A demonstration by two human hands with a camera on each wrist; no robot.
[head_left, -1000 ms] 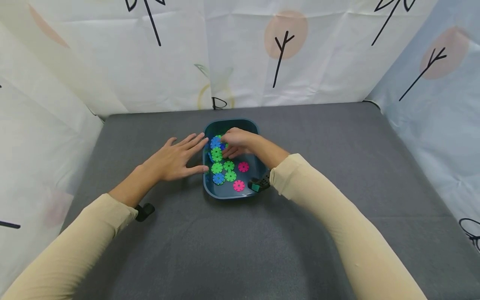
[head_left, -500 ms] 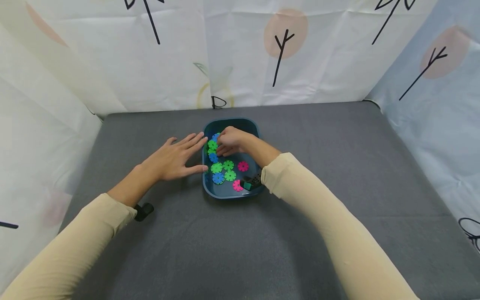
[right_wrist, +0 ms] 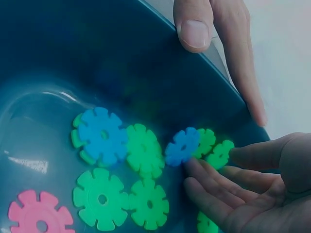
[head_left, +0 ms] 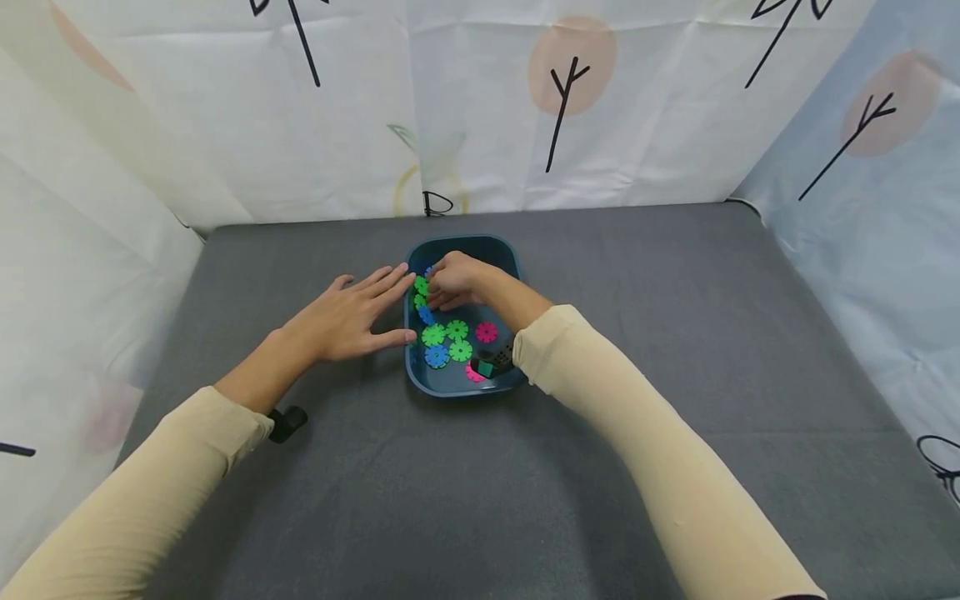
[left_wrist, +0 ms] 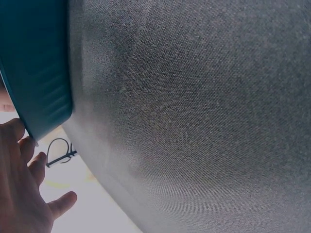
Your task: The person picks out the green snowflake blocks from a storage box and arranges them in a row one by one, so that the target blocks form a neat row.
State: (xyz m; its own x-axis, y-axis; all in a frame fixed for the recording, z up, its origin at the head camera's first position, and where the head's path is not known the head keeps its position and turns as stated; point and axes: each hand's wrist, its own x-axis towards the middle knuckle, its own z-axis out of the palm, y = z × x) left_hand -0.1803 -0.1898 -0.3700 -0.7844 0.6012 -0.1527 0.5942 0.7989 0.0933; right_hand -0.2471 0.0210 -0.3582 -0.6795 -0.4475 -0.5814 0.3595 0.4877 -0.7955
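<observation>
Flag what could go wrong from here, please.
Discs crowd beside the right hand; reaching there might scatter them. One blue disc overlaps a green disc, so the two might get picked up together. The left hand touches the tray with outstretched fingers; a push there could slide it.

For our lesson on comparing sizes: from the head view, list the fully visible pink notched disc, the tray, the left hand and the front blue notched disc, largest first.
1. Tray
2. Left hand
3. Front blue notched disc and pink notched disc: too alike to rank
</observation>
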